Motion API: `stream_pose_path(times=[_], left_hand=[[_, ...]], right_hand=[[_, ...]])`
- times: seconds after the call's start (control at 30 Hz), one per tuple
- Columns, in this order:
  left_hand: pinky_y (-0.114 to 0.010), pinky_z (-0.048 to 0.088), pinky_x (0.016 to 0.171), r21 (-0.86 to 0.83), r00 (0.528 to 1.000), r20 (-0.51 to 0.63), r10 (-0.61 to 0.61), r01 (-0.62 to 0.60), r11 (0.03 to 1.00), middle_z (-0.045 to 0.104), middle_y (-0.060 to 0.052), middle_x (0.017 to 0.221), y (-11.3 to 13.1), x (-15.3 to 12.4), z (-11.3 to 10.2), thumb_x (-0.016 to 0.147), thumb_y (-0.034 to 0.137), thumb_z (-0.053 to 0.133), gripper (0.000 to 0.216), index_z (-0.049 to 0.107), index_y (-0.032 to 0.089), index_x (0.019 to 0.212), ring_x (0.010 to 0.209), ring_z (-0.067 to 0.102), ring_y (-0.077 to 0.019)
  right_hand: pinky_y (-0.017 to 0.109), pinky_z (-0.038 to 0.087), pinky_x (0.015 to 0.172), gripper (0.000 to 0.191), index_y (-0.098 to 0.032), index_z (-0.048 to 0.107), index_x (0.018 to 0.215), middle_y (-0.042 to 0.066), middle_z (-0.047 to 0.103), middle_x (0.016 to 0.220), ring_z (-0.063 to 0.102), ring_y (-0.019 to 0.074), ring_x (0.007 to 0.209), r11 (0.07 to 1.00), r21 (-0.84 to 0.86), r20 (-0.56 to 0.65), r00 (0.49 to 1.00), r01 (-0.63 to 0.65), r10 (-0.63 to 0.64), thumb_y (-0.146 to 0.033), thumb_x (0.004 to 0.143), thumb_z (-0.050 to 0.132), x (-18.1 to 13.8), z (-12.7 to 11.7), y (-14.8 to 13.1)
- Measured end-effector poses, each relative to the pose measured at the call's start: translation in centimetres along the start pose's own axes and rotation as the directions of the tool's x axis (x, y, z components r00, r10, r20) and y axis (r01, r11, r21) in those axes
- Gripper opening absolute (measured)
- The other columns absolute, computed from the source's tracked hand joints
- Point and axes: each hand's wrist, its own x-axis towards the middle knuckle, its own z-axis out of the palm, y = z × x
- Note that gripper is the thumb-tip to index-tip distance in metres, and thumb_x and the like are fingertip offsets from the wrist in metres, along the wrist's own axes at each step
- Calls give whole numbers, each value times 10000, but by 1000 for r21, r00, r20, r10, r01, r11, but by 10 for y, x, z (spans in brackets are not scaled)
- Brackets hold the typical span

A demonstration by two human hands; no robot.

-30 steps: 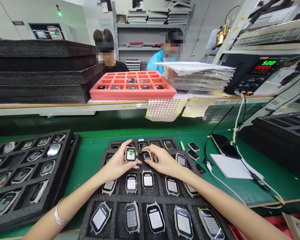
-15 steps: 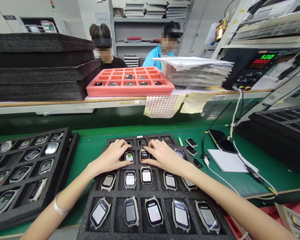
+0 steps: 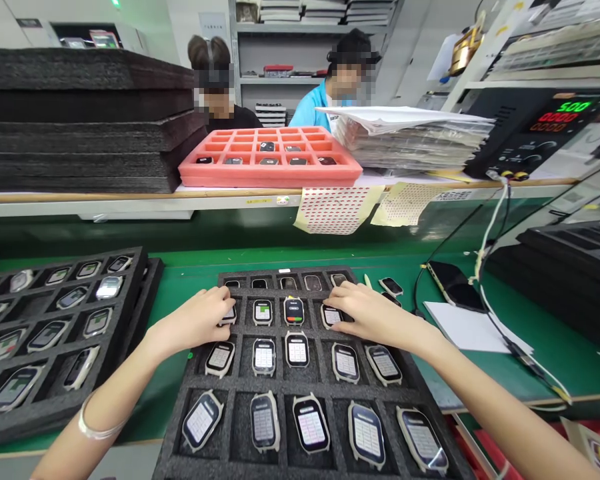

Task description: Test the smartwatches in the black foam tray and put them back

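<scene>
A black foam tray (image 3: 280,387) in front of me holds rows of strapless smartwatches, most with lit screens showing a white grid. My left hand (image 3: 195,319) grips a smartwatch (image 3: 229,313) at the left end of the second row from the back, thumb below and fingers above, hiding part of it. In the same row, to the right, my right hand (image 3: 375,313) has its fingertips and thumb around another smartwatch (image 3: 331,316). Between the hands lie a smartwatch with a partly green screen (image 3: 263,311) and one with a dark screen and coloured bar (image 3: 294,311).
Another black foam tray with watches (image 3: 50,393) lies at left. At right are loose watches (image 3: 391,287), a phone (image 3: 455,285), white paper (image 3: 475,327) and cables. The shelf bears a red foam tray (image 3: 270,175), black foam stack (image 3: 80,127) and power supply (image 3: 535,130). Two people sit beyond.
My hands have moved apart from the two middle watches in the second row, the left hand to the left and the right hand to the right, each onto another watch.
</scene>
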Motion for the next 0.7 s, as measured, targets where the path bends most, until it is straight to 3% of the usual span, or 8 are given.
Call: stream_pose_path(times=[0.13,0.23,0.37,0.5,0.6,0.7], left_hand=[[-363,452,821,-33,999,-17,-34,34,999,612,-126,1066,-6,3,6,829,231,554,221,605,167,1035,994,598,-296],[-368,452,809,-38,998,-27,-64,63,997,623,-131,1046,-11,6,10,834,276,588,236,589,162,1041,987,604,-305],[-362,456,761,-28,995,-40,-92,90,996,636,-117,995,-10,8,10,793,264,631,250,595,174,1024,931,622,-307],[-378,459,803,-56,994,-64,-93,89,994,634,-120,1032,-9,5,9,808,270,596,278,590,171,1068,942,621,-299],[-392,469,842,-149,985,-132,-110,90,985,620,-114,1072,-12,2,12,831,312,570,332,565,172,1133,961,613,-281],[-383,505,820,-384,954,-259,-152,42,922,609,-99,1055,-14,0,15,819,376,599,394,573,165,1150,951,603,-260]], right_hand=[[410,445,862,233,-167,624,1046,100,625,1023,556,269,972,986,167,-171,984,-15,44,-335,898,561,4,5,-12],[401,447,866,258,-182,606,1053,98,597,1018,541,262,979,970,241,-262,959,-43,107,-374,882,584,15,14,-20],[432,451,835,488,-172,603,1099,106,578,988,539,282,939,971,225,-249,958,-85,141,-523,769,677,35,25,-24],[438,448,830,551,-168,597,1112,111,576,997,540,290,938,972,216,-246,959,-90,143,-559,736,691,42,24,-22],[419,446,844,471,-177,589,1089,106,583,1022,538,283,965,969,229,-228,963,-89,143,-528,782,659,34,15,-18],[411,450,808,301,-179,621,970,94,606,962,539,288,942,980,176,-151,981,-98,125,-427,806,666,19,6,-11]])
